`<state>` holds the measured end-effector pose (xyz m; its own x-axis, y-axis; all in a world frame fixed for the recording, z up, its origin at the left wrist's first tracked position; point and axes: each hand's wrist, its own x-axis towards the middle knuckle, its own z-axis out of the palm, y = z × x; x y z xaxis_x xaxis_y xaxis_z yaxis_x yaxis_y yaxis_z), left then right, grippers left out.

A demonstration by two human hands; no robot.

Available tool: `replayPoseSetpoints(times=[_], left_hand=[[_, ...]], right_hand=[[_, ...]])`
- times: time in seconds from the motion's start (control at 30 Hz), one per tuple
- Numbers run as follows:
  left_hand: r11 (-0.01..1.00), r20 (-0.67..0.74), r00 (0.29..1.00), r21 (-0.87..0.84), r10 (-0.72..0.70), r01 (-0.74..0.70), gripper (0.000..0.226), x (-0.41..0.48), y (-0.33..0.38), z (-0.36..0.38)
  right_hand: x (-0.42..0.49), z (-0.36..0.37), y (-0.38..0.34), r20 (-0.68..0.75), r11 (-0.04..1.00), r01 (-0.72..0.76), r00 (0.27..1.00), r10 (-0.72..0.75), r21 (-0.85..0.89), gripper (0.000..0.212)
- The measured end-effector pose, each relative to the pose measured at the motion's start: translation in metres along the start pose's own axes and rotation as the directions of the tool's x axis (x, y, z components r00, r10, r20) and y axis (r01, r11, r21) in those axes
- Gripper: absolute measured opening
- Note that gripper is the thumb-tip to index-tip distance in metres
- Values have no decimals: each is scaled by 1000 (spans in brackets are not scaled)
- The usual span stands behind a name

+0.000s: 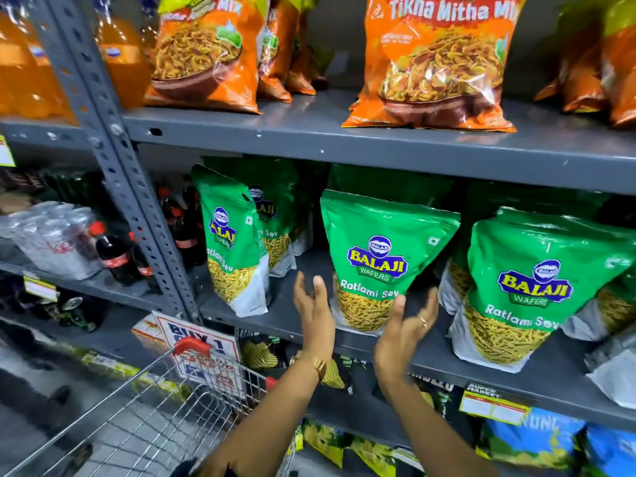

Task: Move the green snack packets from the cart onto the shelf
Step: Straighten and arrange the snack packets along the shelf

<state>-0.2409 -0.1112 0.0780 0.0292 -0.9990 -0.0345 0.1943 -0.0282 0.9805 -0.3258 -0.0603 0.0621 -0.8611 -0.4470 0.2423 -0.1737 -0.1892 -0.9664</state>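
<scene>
A green Balaji Ratlami Sev packet [380,259] stands upright at the middle of the grey shelf [430,359]. My left hand [315,311] is just left of its lower edge, fingers spread, palm facing the packet. My right hand [402,332] is at its lower right corner, fingers apart, thumb touching or nearly touching the packet's front. Neither hand grips it. More green packets stand to the left [234,242] and right [530,287]. The wire cart [155,418] is at the lower left; the part of its basket in view holds no packets.
Orange snack bags [437,63] fill the shelf above. Cola bottles [113,256] and orange drinks stand in the left bay behind a grey upright [137,187]. A promo sign [203,352] hangs by the cart's red handle. Yellow and blue packets sit on the lower shelf.
</scene>
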Motion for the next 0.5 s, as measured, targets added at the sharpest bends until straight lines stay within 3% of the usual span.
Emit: replayPoseSetpoints(times=[0.1,0.2,0.27,0.37,0.43,0.5], left_hand=[[974,-218,949,55,227,-220,41,-9,6,-32],[937,-381,856,126,350,-327,45,2,16,-67],[940,-400,851,119,340,-320,42,19,23,-92],[962,-365,891,143,269,-232,44,51,27,-129],[968,-282,931,167,231,-190,45,71,28,-147],[962,-165,969,234,183,-142,50,90,26,-161]], right_hand=[[-43,-1,2,163,978,175,974,-156,-110,84],[-96,3,10,494,935,342,832,-253,-97,71],[-119,15,10,625,970,237,765,-156,-48,73],[-123,47,5,696,999,-16,716,42,-43,81],[-115,78,1,695,994,-95,710,112,-62,88],[-106,109,-6,698,983,-168,695,171,-74,79]])
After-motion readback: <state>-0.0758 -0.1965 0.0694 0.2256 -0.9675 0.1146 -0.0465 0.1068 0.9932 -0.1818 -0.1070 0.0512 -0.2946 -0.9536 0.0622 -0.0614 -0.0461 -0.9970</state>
